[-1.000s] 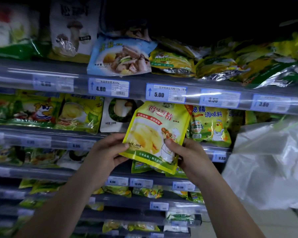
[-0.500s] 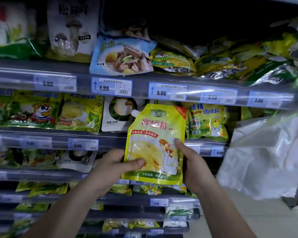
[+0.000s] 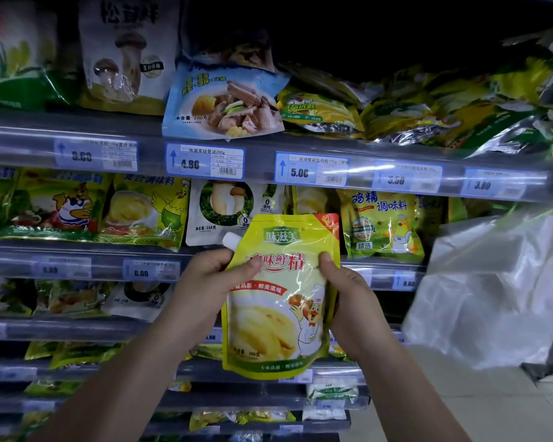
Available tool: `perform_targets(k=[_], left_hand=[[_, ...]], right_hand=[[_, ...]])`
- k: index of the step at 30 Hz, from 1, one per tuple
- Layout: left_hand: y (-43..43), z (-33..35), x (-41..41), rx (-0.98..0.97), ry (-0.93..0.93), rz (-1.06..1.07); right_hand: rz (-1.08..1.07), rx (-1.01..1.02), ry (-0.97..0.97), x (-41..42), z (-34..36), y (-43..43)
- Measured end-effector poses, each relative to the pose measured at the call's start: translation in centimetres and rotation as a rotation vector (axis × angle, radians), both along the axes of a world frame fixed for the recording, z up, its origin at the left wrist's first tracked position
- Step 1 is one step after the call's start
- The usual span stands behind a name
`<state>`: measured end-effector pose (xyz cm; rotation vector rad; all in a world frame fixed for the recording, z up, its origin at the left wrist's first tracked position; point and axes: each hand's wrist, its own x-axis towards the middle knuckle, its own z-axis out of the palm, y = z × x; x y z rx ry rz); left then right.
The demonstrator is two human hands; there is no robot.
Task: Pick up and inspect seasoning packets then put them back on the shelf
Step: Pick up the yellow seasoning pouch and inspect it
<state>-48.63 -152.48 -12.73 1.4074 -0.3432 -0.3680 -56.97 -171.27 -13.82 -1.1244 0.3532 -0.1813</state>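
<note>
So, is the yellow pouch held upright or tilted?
Nearly upright: the yellow pouch has its white cap at top, between left hand and right hand.

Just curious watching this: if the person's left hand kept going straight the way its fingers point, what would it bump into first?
The left hand points up and to the right, and its thumb already lies on the yellow pouch. So it would press into that pouch first. Beyond it, probably the shelf packets, though depth is unclear.

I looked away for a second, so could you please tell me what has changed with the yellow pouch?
The yellow pouch, tilted before, now stands upright; both thumbs have climbed to its upper half. The left hand and right hand still hold it. Shelf packets unchanged.
</note>
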Motion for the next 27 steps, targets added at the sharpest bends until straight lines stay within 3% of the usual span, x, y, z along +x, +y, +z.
perform_targets(k=[7, 12, 15, 22, 27], left_hand=[[0.1, -0.3, 0.7, 0.017, 0.073, 0.022], [-0.1, -0.2, 1.3, 0.116, -0.211, 0.057], [-0.8, -0.5, 0.9, 0.144, -0.259, 0.008], [-1.6, 0.0, 0.4, -0.020, 0.009, -0.018], [-2.1, 0.0, 0.4, -0.111, 0.102, 0.071]], right_hand=[[0.010, 0.035, 0.078, 0.5, -0.1, -0.5], [0.000, -0.046, 0.019, 0.8, -0.1, -1.1], [-0.058, -0.060, -0.030, 1.3, 0.7, -1.8], [-0.035, 0.170, -0.011, 1.8, 1.1, -2.8], [0.105, 0.104, -0.048, 1.6, 0.5, -4.2]])
